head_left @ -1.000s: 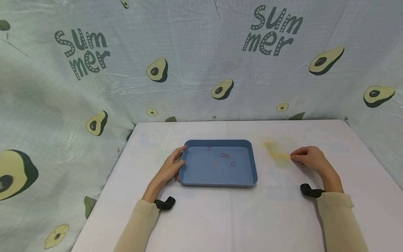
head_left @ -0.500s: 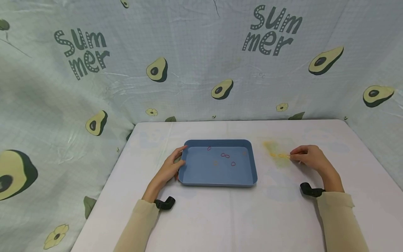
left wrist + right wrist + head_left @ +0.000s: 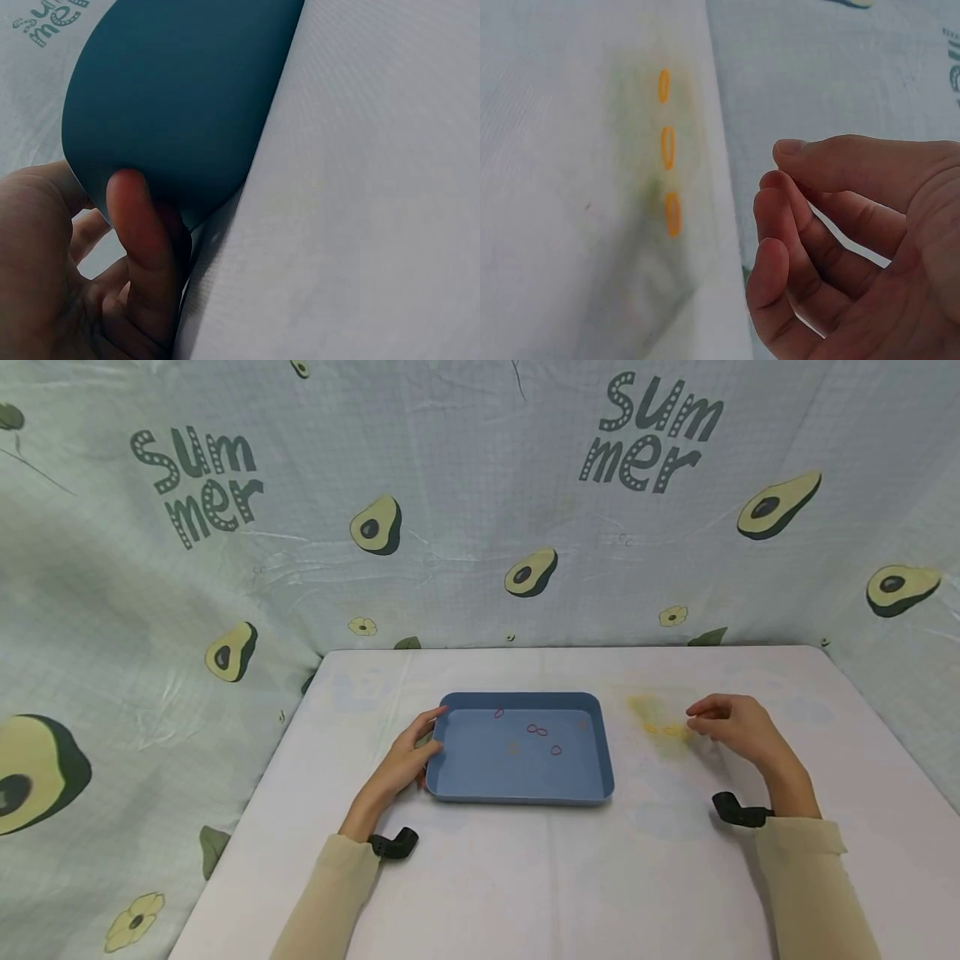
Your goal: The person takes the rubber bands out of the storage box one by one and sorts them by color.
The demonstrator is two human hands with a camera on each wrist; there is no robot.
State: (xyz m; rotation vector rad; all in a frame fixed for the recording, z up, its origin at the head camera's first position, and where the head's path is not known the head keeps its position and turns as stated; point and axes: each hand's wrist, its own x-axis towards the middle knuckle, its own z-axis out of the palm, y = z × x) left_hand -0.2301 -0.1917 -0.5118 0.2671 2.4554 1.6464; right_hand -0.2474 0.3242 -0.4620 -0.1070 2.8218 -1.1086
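Note:
My left hand (image 3: 399,766) grips the left edge of a shallow blue tray (image 3: 480,781). In the left wrist view its thumb (image 3: 135,206) lies against the tray's inner side. Several small rubber bands lie inside the tray, among them a red rubber band (image 3: 556,750) and a faint orange rubber band (image 3: 513,748). To the right of the tray, my right hand (image 3: 742,731) hovers just above the table, loosely bent and holding nothing. Three orange-yellow rubber bands lie in a row by its fingertips, the middle rubber band (image 3: 667,148) seen plainly in the right wrist view.
A white cloth covers the table (image 3: 487,877), with a yellow-green stain (image 3: 660,706) around the row of bands. Behind and to the left hangs a pale curtain (image 3: 450,452) printed with avocados and lettering. Each wrist wears a black camera (image 3: 738,812).
The right hand's fingers have lifted off the nearest yellow rubber band, and the hand has risen slightly. The left hand and the tray have stayed where they were.

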